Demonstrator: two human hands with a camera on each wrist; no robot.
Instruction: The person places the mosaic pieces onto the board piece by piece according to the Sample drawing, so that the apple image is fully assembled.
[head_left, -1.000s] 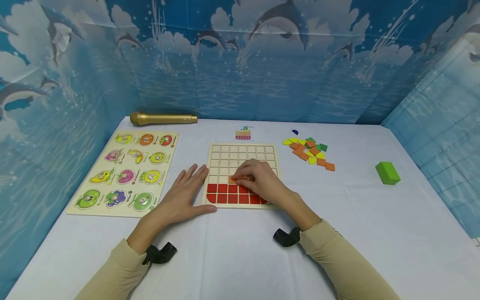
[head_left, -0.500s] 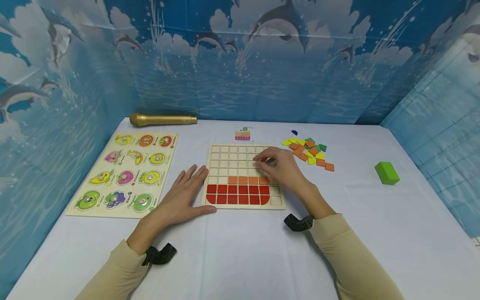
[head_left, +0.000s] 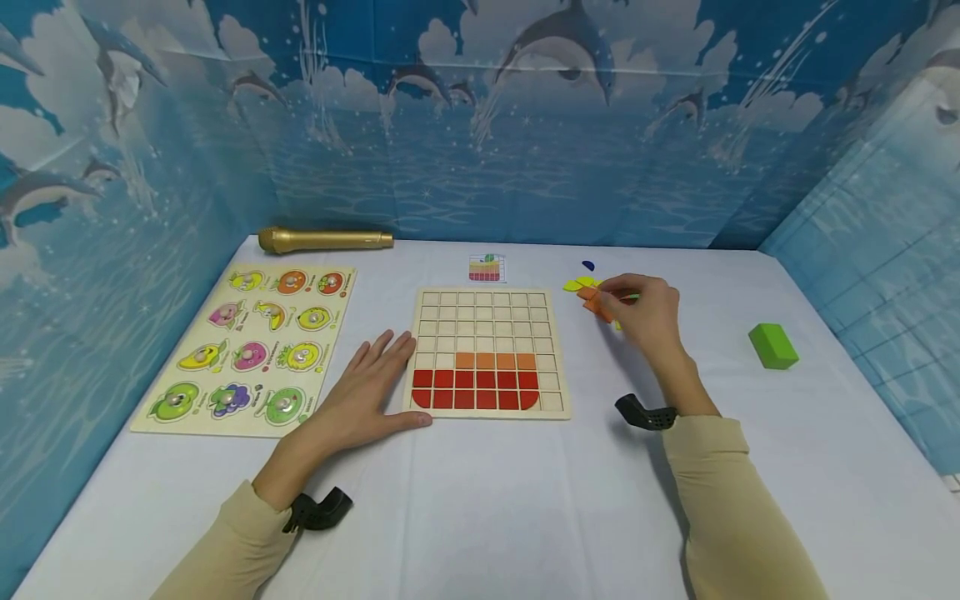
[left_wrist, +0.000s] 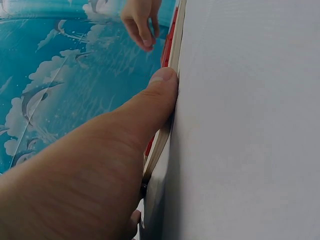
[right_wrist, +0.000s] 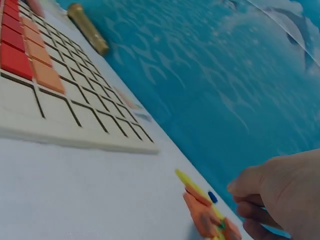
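A pale wooden grid board [head_left: 483, 322] lies in mid-table, with several red tiles [head_left: 476, 389] filling its two nearest rows and several orange tiles [head_left: 496, 361] in the row above. My left hand [head_left: 367, 392] rests beside the board's left edge, fingers spread; in the left wrist view its thumb [left_wrist: 157, 95] lies against that edge. My right hand [head_left: 648, 312] is over the loose pile of coloured tiles [head_left: 588, 293], partly hiding it. In the right wrist view, the right hand [right_wrist: 277, 192] has bent fingers above the pile, and no tile shows between them.
At the left lies a fruit puzzle board [head_left: 251, 354], with a gold microphone [head_left: 326, 240] behind it. A small picture card [head_left: 487, 268] lies beyond the grid board. One dark blue half-round piece [head_left: 588, 266] sits behind the pile. A green block [head_left: 774, 346] stands far right.
The right hand has left the grid board, where several orange tiles now show in a row, and moved right to the loose pile. My left hand has stayed in place.
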